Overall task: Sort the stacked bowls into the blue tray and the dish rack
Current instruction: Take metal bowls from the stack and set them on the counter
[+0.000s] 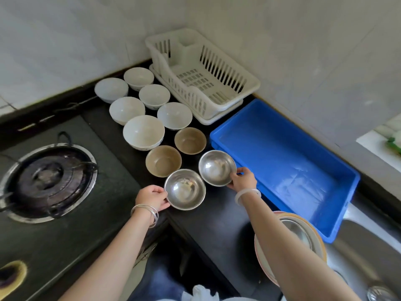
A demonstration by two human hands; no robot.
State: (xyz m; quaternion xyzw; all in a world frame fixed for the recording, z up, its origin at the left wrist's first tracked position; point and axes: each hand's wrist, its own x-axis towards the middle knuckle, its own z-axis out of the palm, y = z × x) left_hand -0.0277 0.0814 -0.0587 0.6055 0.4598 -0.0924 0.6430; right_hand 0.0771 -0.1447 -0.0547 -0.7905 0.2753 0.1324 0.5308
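Observation:
Two steel bowls sit on the black counter. My left hand (153, 197) grips the rim of the nearer steel bowl (184, 189). My right hand (243, 179) grips the rim of the farther steel bowl (217, 167), beside the blue tray (338, 168), which holds nothing. Behind them stand two tan bowls (163, 161) (190, 141) and several white bowls (143, 131), laid out in two rows. The white dish rack (219, 61) in the corner holds no dishes.
A gas stove burner (46, 181) lies to the left. A stack of plates and a steel dish (303, 233) sits under my right forearm near the sink (368, 253). Tiled walls close the back and right.

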